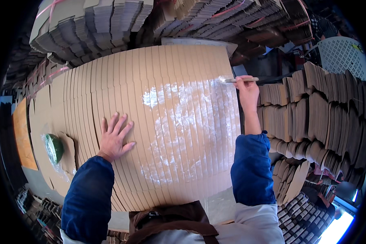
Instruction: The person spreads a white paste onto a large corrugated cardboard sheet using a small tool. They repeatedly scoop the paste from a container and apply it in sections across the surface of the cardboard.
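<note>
- Stacked cardboard [105, 20] crowds the back of the room; more piles [313, 118] stand to your right, beside a pale basket [345, 55].
- Cardboard sheets [122, 81] lie fanned across the pale surface [221, 205] before you, each overlapping the next so only a strip shows; probably laid so to bare many edges to one coating.
- White paste [207, 105] streaks the right half of the fan, patchy, thinner toward you.
- Your left hand [117, 138] is flat, fingers spread wide, gripping nothing; it presses uncoated sheets, likely to stop the fan sliding.
- Your right hand [248, 93] is closed round the brush [234, 80] by its handle, at the fan's far right edge; bristles point left onto the paste, fingers apparently clear of it.
- Green object [54, 149] in clear plastic sits at far left, apart from the paste; kind unclear.
</note>
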The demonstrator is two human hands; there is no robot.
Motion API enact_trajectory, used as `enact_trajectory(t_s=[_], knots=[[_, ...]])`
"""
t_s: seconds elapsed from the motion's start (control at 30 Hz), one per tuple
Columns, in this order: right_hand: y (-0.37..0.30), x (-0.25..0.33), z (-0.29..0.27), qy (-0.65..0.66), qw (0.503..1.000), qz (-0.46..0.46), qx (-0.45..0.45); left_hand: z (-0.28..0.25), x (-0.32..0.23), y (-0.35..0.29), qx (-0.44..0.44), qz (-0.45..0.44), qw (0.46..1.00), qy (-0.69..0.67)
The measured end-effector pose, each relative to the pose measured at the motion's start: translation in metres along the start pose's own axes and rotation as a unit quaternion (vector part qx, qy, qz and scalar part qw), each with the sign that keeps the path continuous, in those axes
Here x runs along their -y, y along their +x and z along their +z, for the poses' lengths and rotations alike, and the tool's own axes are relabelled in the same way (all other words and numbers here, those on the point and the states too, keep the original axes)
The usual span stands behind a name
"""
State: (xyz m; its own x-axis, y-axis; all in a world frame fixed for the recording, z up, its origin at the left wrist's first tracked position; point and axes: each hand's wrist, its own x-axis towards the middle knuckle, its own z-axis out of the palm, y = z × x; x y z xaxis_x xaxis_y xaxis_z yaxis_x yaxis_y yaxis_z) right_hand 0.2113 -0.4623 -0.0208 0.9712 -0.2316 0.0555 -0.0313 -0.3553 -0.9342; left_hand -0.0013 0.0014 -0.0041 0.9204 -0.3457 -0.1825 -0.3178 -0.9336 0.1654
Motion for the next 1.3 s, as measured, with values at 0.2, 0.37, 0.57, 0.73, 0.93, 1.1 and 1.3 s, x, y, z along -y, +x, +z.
enact_trajectory(t_s=[0.2, 0.37, 0.57, 0.73, 0.93, 1.1, 1.3], knots=[[0.012, -0.001, -0.011, -0.028, 0.999, -0.002, -0.02, -0.002, -0.001, 0.006, -0.007, 0.006, 1.0, 0.005], [-0.001, 0.017, 0.03, -0.011, 0.995, 0.088, 0.054, 0.001, 0.002, 0.001, -0.007, 0.008, 1.0, 0.0], [0.001, 0.037, 0.041, 0.074, 0.993, 0.073, 0.059, 0.002, 0.002, -0.001, -0.004, 0.001, 1.0, 0.004], [0.015, 0.014, 0.031, -0.086, 0.996, 0.025, 0.023, 0.001, 0.002, 0.003, -0.014, 0.009, 1.0, -0.006], [-0.002, 0.027, 0.058, 0.026, 0.993, 0.076, 0.084, 0.0, 0.001, 0.0, -0.023, 0.006, 1.0, -0.004], [0.013, 0.021, 0.024, 0.025, 0.996, 0.082, -0.002, -0.001, 0.003, 0.001, -0.002, 0.007, 1.0, -0.01], [0.004, 0.011, 0.037, -0.072, 0.996, 0.032, -0.042, 0.001, 0.003, 0.0, -0.015, 0.007, 1.0, -0.003]])
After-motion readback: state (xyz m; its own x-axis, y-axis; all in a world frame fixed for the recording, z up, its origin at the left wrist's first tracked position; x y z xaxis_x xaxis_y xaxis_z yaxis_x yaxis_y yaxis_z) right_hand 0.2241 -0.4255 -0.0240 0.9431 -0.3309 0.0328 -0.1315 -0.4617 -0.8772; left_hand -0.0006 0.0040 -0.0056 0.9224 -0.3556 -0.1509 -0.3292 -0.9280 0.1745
